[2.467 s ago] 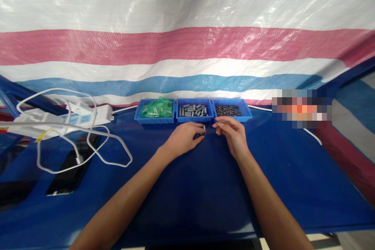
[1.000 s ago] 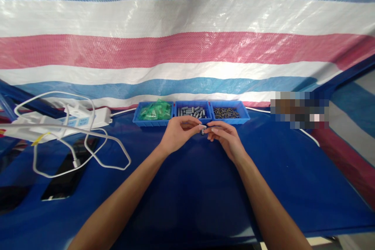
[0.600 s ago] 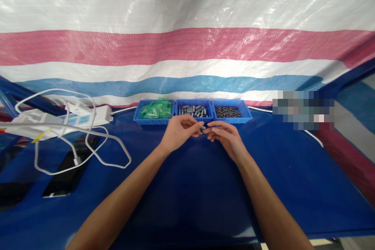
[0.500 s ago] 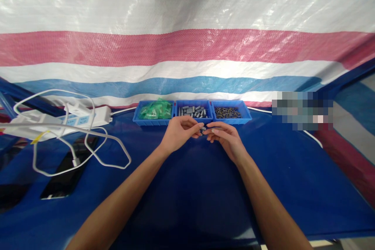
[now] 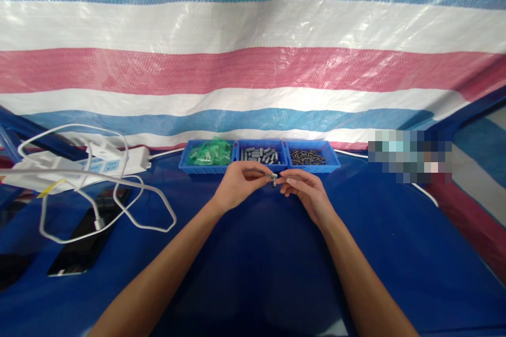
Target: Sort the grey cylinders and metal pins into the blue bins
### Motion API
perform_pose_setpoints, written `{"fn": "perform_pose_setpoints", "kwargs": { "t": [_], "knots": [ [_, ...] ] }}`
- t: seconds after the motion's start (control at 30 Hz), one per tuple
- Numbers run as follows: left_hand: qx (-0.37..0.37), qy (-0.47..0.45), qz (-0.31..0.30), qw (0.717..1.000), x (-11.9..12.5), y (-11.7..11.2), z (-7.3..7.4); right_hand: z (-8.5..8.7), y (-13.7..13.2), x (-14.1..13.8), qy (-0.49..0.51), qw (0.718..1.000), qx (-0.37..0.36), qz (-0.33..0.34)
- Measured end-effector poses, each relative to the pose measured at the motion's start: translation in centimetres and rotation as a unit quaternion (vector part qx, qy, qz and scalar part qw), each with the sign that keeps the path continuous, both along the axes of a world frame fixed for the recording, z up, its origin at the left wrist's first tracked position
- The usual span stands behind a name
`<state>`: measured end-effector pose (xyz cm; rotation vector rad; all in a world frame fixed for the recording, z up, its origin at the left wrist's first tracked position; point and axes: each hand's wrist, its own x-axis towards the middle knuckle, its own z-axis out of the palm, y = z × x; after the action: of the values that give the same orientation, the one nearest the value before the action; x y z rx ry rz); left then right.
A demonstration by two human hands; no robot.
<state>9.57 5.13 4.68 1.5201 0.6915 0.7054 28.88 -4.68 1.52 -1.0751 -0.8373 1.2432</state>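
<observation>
Just in front of the middle bin, my left hand (image 5: 242,185) is closed in a pinch on a small grey metal piece (image 5: 274,181). My right hand (image 5: 307,187) comes in from the other side, thumb and index finger pressed together at that piece. Whether those fingers hold a separate small part is too fine to tell. Behind my hands stand three blue bins: one with green plastic packets (image 5: 211,151), one with short grey cylinders (image 5: 260,155), one with many dark screws (image 5: 307,157).
On the left, a white power strip (image 5: 138,159) lies with looped white cables (image 5: 168,210) over a black phone (image 5: 75,253). A striped tarp (image 5: 253,68) hangs behind the blue table (image 5: 253,268). A blurred-out object (image 5: 409,155) is at right.
My fingers have shifted slightly around the small metal piece, which now shows more below the fingertips. The view has tilted a little upward, so the bins appear lower.
</observation>
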Motion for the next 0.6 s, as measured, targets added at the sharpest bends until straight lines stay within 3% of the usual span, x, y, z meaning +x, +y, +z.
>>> {"fn": "perform_pose_setpoints", "kwargs": {
  "t": [0.2, 0.33, 0.47, 0.53, 0.6],
  "knots": [
    [0.059, 0.013, 0.126, 0.990, -0.2, 0.8, -0.9, -0.8, 0.6, 0.3, -0.071, 0.995, -0.041, -0.062],
    [0.102, 0.028, 0.142, 0.984, -0.1, 0.9, -0.9, -1.4, 0.9, 0.7, -0.112, 0.988, -0.045, -0.094],
    [0.261, 0.046, 0.169, 0.949, 0.2, 0.0, -0.4, -1.7, 1.0, 0.9, -0.139, 0.984, -0.040, -0.103],
    [0.342, 0.068, 0.133, 0.928, 0.5, -0.6, -0.6, -1.9, 0.9, 1.0, -0.154, 0.980, -0.041, -0.115],
    [0.386, 0.111, 0.034, 0.915, 0.8, -1.2, -1.4, -1.9, 0.9, 1.1, -0.174, 0.974, -0.043, -0.137]
  ]
}}
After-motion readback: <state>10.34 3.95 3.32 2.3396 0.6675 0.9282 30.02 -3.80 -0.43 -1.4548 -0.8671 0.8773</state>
